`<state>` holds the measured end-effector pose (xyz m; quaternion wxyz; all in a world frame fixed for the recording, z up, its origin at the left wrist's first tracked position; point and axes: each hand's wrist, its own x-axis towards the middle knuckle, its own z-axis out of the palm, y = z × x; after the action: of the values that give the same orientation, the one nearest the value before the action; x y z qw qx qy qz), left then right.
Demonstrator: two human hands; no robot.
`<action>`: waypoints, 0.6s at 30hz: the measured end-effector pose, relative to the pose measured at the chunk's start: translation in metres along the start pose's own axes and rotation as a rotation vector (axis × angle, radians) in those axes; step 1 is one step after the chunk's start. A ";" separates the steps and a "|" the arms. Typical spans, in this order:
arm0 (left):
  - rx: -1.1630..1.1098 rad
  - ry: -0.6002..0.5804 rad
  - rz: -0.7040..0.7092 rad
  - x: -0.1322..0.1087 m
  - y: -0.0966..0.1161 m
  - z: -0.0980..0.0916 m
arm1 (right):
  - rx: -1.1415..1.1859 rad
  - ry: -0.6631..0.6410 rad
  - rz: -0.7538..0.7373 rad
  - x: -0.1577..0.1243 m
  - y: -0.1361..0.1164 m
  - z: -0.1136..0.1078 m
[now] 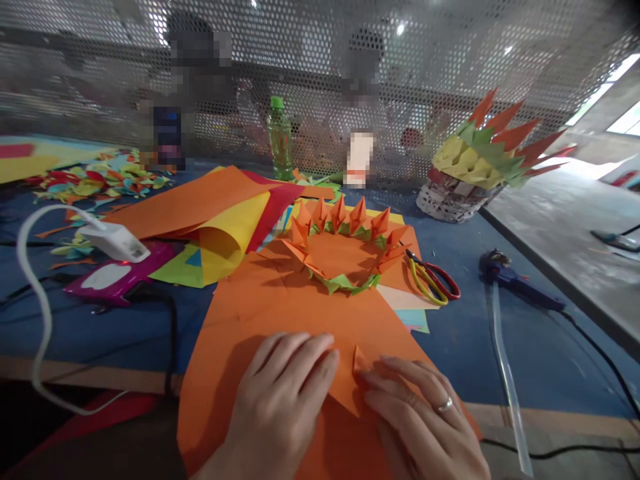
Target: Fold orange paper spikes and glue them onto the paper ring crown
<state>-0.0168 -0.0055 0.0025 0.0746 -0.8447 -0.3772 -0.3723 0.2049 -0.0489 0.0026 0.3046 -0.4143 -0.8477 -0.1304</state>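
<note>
blue table (453, 353), orange paper (300, 310) under both hands (283, 393) (425, 413)

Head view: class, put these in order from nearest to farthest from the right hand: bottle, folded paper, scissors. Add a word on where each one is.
1. Folded paper: at the fingers of the right hand.
2. Scissors: beyond the hand, just right of the spiky ring.
3. Bottle: far back, left of the hand.

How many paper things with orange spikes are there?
2: a ring on the orange paper, and a pot-shaped piece at the back right. Others may be hidden.
</note>
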 end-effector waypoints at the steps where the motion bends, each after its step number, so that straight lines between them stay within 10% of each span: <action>1: 0.000 -0.018 -0.011 0.001 0.000 0.000 | -0.001 -0.001 -0.015 0.001 -0.002 0.001; 10: 0.067 0.053 0.010 -0.034 -0.010 -0.016 | 0.050 0.024 0.055 0.001 0.008 0.010; 18: 0.158 -0.153 0.001 -0.012 -0.010 0.003 | 0.023 0.068 0.137 -0.001 0.011 0.006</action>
<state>-0.0271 -0.0045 -0.0095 0.1124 -0.8623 -0.4096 -0.2759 0.2114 -0.0401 -0.0036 0.3462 -0.4633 -0.8078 -0.1136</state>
